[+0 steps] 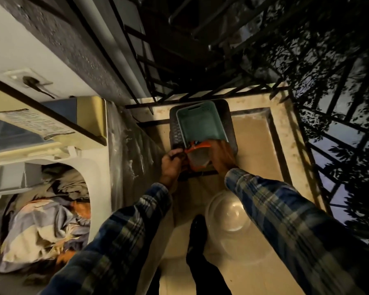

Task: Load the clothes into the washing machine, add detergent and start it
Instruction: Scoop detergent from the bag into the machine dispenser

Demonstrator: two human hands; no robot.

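Note:
The top-loading washing machine (98, 167) stands at the left with its lid (19, 133) raised and its drum full of crumpled clothes (47, 218). Ahead on the floor, a green basket (198, 122) sits inside a dark basket (175, 133). Over their near edge, both of my hands hold an orange detergent pouch (197, 156) with a pale middle. My left hand (173, 165) pinches its left edge. Gripping the pouch's right side is my right hand (221, 156). Plaid sleeves cover both arms.
A clear plastic bowl (228, 211) lies on the tiled floor beside my dark-clad foot (197, 231). A black metal grille (328, 128) fences the balcony at the far and right sides. A wall socket with a plug (30, 80) sits above the machine.

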